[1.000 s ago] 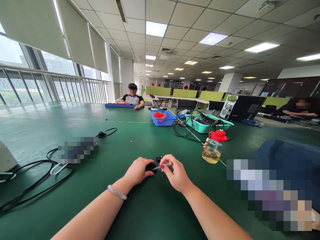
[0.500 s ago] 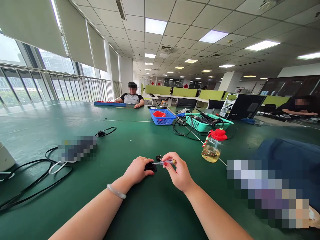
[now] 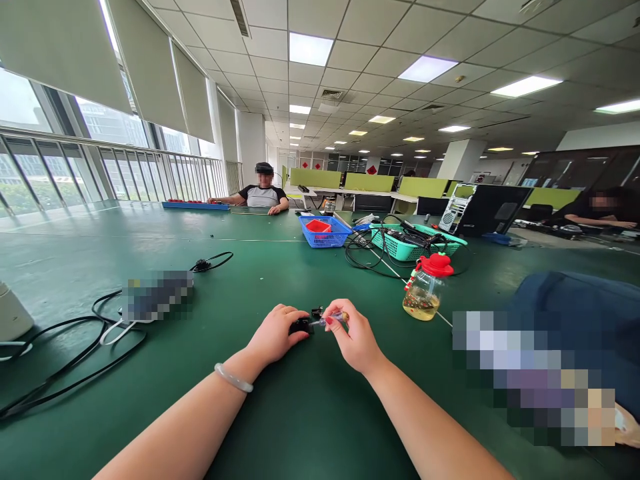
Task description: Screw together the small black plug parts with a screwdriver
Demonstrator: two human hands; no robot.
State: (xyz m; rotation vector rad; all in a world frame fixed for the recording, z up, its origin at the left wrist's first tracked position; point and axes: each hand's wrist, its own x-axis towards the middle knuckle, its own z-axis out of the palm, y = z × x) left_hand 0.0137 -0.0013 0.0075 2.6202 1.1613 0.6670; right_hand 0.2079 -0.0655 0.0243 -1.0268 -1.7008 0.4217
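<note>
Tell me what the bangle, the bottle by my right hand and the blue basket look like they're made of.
Bangle: pale, smooth and glossy, likely jade or glass; the look can't settle which.
Bottle: clear glass or hard plastic, since yellowish liquid shows through; the red lid looks like matte plastic.
Blue basket: moulded plastic, judging by its even colour and open lattice walls.

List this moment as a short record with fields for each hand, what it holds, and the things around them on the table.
left hand: left hand rests on the green table, fingers on a small black part
right hand: right hand pinches a small screwdriver, tip pointing at the black part
wrist: pale bangle on the left wrist
right of hands: glass jar with red lid, yellowish liquid inside
left of hands: black cables
farther back: blue basket, teal basket
others: a seated person at the far end
</note>
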